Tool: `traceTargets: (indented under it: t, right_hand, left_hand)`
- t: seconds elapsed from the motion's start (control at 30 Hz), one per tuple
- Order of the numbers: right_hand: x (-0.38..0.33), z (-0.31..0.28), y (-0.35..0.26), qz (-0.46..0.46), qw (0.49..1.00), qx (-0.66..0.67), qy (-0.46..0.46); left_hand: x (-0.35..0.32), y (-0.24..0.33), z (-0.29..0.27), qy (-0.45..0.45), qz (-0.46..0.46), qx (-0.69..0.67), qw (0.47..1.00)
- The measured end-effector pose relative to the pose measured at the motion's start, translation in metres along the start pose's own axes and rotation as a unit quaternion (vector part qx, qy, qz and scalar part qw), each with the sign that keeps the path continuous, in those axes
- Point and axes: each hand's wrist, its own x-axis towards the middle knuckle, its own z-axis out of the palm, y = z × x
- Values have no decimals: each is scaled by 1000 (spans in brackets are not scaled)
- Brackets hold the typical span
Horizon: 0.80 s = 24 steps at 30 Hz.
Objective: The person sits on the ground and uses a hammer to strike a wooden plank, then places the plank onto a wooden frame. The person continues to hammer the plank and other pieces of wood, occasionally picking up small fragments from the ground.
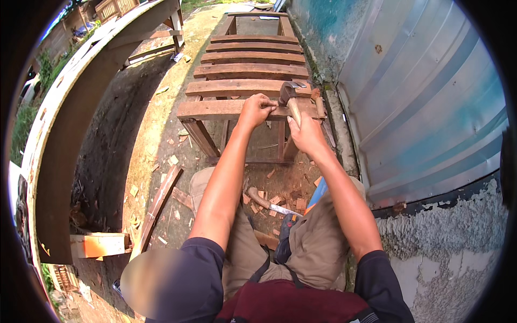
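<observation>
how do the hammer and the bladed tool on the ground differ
The hammer is gripped in the right hand; the bladed tool lies among wood scraps. The hammer has a dark, chunky head; the bladed tool has a flat, pale blade. Both have wooden-looking handles.

From my end, whatever the left hand (pixel 258 110) pinches is too small to tell. The right hand (pixel 307 133) covers part of the hammer (pixel 293 105). I see a blue thing (pixel 318 192) partly hidden by the right leg (pixel 318 234). A blurred patch (pixel 153 285) sits lower left; the rim cuts off the metal wall (pixel 425 107).
</observation>
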Motion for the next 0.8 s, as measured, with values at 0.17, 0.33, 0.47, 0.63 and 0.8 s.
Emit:
traceTargets:
  t: [0.17, 0.33, 0.47, 0.63, 0.8]
  right_hand:
    - [3, -1, -7, -26, 996, 34, 72]
    - [-2, -2, -11, -15, 998, 34, 48]
    - [-2, 4, -3, -4, 999, 22, 28]
    - [3, 0, -10, -1, 998, 40, 54]
    - [7, -1, -2, 10, 1000, -15, 7]
  left_hand:
    - [8, 2, -6, 5, -5, 26, 1000]
    - [7, -2, -3, 12, 8, 25, 1000]
    - [8, -1, -1, 35, 41, 45, 998]
    - [7, -3, -3, 17, 10, 30, 999]
    - [10, 0, -1, 12, -3, 33, 999]
